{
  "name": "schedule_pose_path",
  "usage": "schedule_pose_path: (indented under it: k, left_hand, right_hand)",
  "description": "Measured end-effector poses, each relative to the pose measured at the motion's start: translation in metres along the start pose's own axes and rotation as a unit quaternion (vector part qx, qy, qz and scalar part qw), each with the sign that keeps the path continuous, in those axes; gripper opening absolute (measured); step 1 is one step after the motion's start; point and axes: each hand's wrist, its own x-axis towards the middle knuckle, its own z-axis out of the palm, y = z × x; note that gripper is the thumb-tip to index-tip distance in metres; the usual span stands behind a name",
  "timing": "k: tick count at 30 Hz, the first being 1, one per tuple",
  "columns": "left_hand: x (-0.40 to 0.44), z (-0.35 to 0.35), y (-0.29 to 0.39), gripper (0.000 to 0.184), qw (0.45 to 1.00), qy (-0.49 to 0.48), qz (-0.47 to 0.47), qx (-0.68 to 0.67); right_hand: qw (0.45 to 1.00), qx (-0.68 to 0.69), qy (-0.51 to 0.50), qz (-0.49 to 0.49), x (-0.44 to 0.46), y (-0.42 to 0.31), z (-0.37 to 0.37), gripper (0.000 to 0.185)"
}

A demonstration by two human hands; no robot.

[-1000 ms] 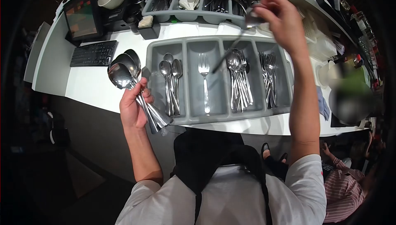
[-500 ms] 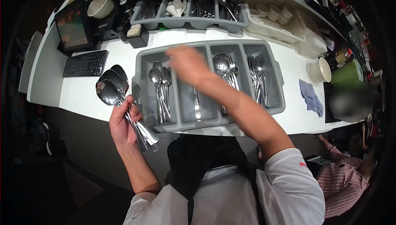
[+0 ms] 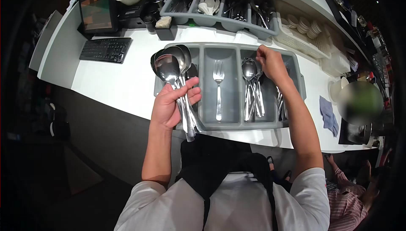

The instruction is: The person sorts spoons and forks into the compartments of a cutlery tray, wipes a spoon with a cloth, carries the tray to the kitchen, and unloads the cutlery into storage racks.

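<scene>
My left hand (image 3: 169, 104) is closed round the handles of several large serving spoons (image 3: 168, 67), bowls up, in front of the leftmost compartment of a grey cutlery tray (image 3: 201, 123). Behind them, the spoons in that compartment are mostly hidden. A single fork (image 3: 218, 83) lies in the second compartment. Several spoons (image 3: 250, 72) lie in the third. My right hand (image 3: 270, 64) hovers at that compartment's upper right, fingers curled together beside the spoon bowls; whatever they pinch does not show. My forearm partly covers the forks (image 3: 281, 104) in the fourth compartment.
Behind the tray stands a second cutlery holder (image 3: 228, 21) with a white basket (image 3: 308, 40) of stacked dishes to its right. A keyboard (image 3: 105, 50) and a screen (image 3: 98, 9) are at left. A blue cloth (image 3: 328, 114) lies at right, near a person in a striped shirt (image 3: 347, 203).
My right hand has moved right, from over the second compartment to the third, uncovering the fork. My left hand has brought the serving spoons over the tray's left side. The whole view has shifted.
</scene>
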Motion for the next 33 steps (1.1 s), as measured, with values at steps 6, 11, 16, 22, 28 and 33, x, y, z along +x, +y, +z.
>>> schedule_pose_path:
  k: [6, 11, 16, 22, 28, 33]
  left_hand:
    - [0.002, 0.010, -0.009, 0.038, 1.000, -0.014, -0.019, 0.018]
    - [-0.001, 0.008, -0.010, 0.042, 1.000, -0.005, -0.011, 0.017]
    - [-0.005, 0.006, -0.011, 0.044, 1.000, -0.004, -0.007, 0.013]
    - [-0.004, 0.006, -0.010, 0.044, 1.000, -0.010, -0.012, 0.000]
    - [0.032, 0.046, -0.028, 0.042, 0.999, 0.006, -0.041, 0.017]
    - [0.050, 0.059, -0.059, 0.041, 0.974, -0.169, -0.129, -0.072]
  right_hand:
    - [0.993, -0.098, -0.037, -0.062, -0.009, -0.001, 0.008, 0.048]
    - [0.990, -0.126, -0.064, -0.016, 0.001, -0.008, 0.013, 0.044]
    - [0.995, -0.065, -0.075, -0.024, 0.012, 0.008, 0.020, 0.031]
    - [0.995, 0.075, -0.066, -0.006, -0.002, -0.010, -0.044, 0.025]
    - [0.977, 0.122, 0.045, -0.167, 0.008, -0.085, -0.141, 0.028]
    - [0.979, 0.089, 0.027, -0.182, 0.005, -0.132, -0.101, 0.025]
